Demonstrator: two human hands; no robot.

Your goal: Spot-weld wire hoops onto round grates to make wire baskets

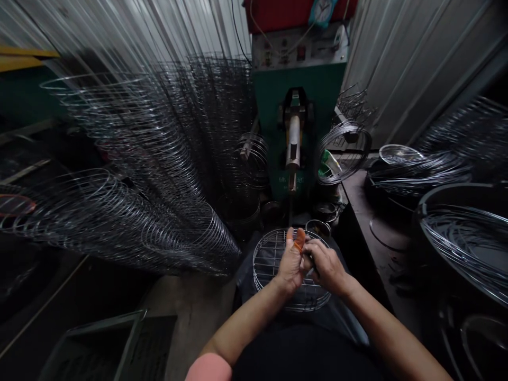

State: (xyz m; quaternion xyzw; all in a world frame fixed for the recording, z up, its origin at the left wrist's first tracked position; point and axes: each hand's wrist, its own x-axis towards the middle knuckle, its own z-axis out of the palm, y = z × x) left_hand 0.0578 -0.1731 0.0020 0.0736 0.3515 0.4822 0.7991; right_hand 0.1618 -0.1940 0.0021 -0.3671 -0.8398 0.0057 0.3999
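Observation:
Over a round wire basket (pixel 265 259) in my lap, both hands meet. My left hand (pixel 291 264) has two digits with orange coverings stretched upward, slightly apart; an orange band circles the base of one. Its other fingers are partly hidden behind the right hand. My right hand (pixel 327 264) is closed, fingers curled and pressed against the left hand's fingers. Something dark shows by its fingertips, too small to name. The basket has a grid bottom and several wire rings around its side, and my forearms cross above its near part.
Ahead stands a green machine (pixel 265 100) with a metal rod (pixel 293 140) pointing down. Tall nested stacks of wire rings (pixel 159 143) lean on the left. On the right, a large dark tub (pixel 423 206) holds wire hoops. A crate (pixel 99 330) sits lower left.

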